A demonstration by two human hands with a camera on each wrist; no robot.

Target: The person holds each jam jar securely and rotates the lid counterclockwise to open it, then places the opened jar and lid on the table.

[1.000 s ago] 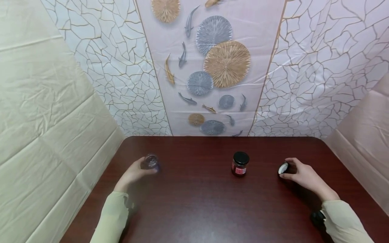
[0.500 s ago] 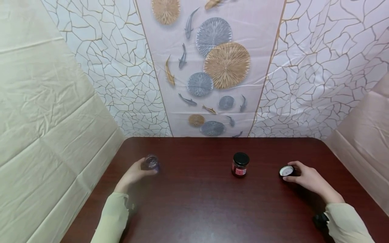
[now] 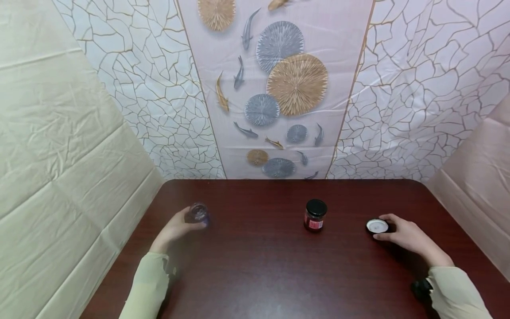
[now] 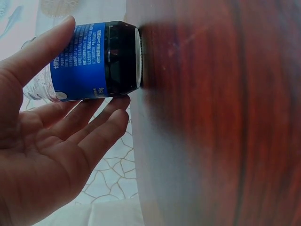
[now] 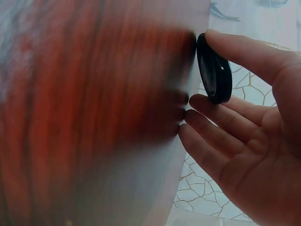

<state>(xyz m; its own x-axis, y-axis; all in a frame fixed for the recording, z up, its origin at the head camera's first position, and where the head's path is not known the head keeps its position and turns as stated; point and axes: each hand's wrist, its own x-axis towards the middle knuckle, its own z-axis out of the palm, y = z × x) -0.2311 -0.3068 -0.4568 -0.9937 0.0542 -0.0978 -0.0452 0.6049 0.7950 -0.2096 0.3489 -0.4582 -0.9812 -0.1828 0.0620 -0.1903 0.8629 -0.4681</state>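
At the left of the table (image 3: 255, 266), my left hand (image 3: 178, 227) holds a glass jar (image 3: 198, 212) upright, thumb on one side and fingers on the other. In the left wrist view the jar carries a blue label (image 4: 79, 61), is clear at its upper end and dark near its base, which stands at the tabletop. My right hand (image 3: 406, 235) pinches a black jar lid (image 3: 376, 226) by its rim between thumb and fingers. The lid's white inside faces up, low over the table at the right. In the right wrist view the other fingertips (image 5: 184, 129) rest at the tabletop.
Between the hands, nearer the right one, stands another jar (image 3: 315, 215) with a black lid and a red label. Patterned cloth (image 3: 275, 88) hangs behind the table's back edge, with plain cloth (image 3: 71, 177) along the left side.
My right hand has turned the lid from tilted on edge to nearly flat, white inside up, and shifted slightly right and toward me. The left hand and both jars have stayed put.
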